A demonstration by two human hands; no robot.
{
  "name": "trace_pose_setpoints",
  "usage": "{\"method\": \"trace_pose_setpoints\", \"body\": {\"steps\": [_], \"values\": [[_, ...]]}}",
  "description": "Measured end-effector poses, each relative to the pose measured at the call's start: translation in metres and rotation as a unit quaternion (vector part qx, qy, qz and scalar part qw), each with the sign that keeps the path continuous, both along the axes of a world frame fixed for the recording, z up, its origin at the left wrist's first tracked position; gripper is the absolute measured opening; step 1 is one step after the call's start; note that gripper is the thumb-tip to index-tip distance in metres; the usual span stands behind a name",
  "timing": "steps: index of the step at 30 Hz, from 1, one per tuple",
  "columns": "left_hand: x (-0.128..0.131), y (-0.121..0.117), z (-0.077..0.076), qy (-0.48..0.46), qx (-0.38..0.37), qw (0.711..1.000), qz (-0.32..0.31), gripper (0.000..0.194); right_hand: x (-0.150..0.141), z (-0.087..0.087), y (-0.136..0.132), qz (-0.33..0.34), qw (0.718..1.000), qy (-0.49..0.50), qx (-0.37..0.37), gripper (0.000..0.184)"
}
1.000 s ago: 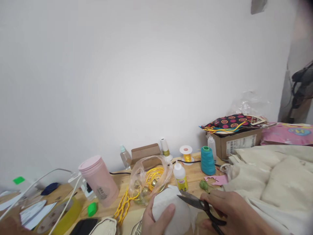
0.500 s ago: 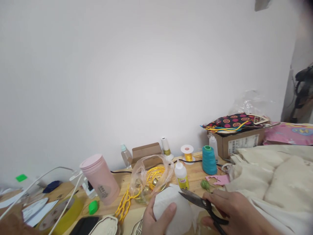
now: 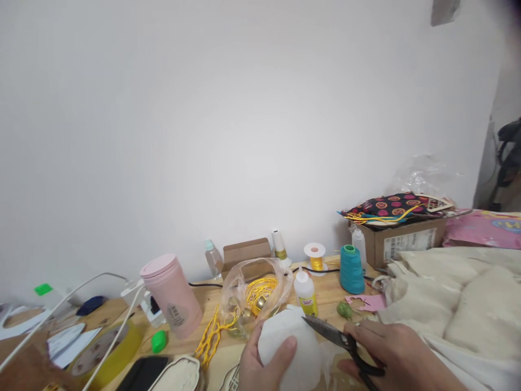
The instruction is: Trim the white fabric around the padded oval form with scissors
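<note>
Left hand (image 3: 266, 365): at the bottom edge of the view, its fingers closed around a white rounded bundle (image 3: 290, 347); the thumb lies across the bundle's front and the palm cups its left side.
White rounded bundle: held just above the near edge of the table (image 3: 325, 290), between the two hands, in front of the glue bottle (image 3: 305, 292).
Right hand (image 3: 396, 358): low right, fingers closed on the dark handles of the scissors (image 3: 340, 339).
Scissors: blades point left toward the bundle, with the tip at its upper right side; whether it touches cannot be told, nor whether the blades are parted.
Glue bottle: white with a yellow label, upright just behind the bundle.
Plastic bag (image 3: 254, 290): clear, holding yellow cord and small brass-coloured bells, left of the glue bottle; more yellow cord (image 3: 211, 338) trails from it toward the near edge.
Pink tumbler (image 3: 171, 296): stands tilted in the view, left of the bag.
Teal thread cone (image 3: 351, 269): upright, right of the glue bottle, with a gold thread spool (image 3: 315, 256) behind it.
Cardboard box (image 3: 401, 239): at the back right, patterned dark fabric piled on top.
Cream cloth (image 3: 456, 293): heaped at the right, next to the right hand.
Yellow tape roll (image 3: 106, 353): lower left, crossed by white cables.
</note>
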State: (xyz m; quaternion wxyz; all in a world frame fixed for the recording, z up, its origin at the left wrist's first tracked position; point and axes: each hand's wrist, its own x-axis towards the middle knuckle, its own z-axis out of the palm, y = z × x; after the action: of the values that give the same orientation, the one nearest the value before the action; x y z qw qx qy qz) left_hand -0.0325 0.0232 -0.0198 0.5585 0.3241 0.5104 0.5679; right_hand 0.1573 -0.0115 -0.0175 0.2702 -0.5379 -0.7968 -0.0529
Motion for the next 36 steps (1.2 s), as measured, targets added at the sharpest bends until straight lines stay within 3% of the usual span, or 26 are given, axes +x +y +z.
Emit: {"method": "trace_pose_setpoints", "body": {"steps": [4,11,19,25,36], "values": [[-0.002,0.001,-0.003,0.009,0.001,1.0,0.009,0.079,0.002,0.0,0.003,0.002,0.999,-0.023,0.046,0.01],[-0.009,0.007,-0.014,0.015,-0.001,1.0,0.018,0.067,0.007,-0.004,0.003,0.015,0.998,-0.033,0.043,0.004],[-0.009,0.007,-0.01,0.03,0.032,0.999,0.007,0.058,0.002,0.013,0.0,-0.004,0.99,0.067,-0.12,0.006],[-0.011,0.009,-0.013,0.029,0.026,0.999,0.014,0.067,0.004,0.01,-0.001,0.033,0.981,0.138,-0.129,0.009],[-0.01,0.006,-0.008,0.059,0.038,0.997,-0.032,0.063,0.0,0.01,0.001,-0.019,0.986,0.055,-0.153,0.01]]}}
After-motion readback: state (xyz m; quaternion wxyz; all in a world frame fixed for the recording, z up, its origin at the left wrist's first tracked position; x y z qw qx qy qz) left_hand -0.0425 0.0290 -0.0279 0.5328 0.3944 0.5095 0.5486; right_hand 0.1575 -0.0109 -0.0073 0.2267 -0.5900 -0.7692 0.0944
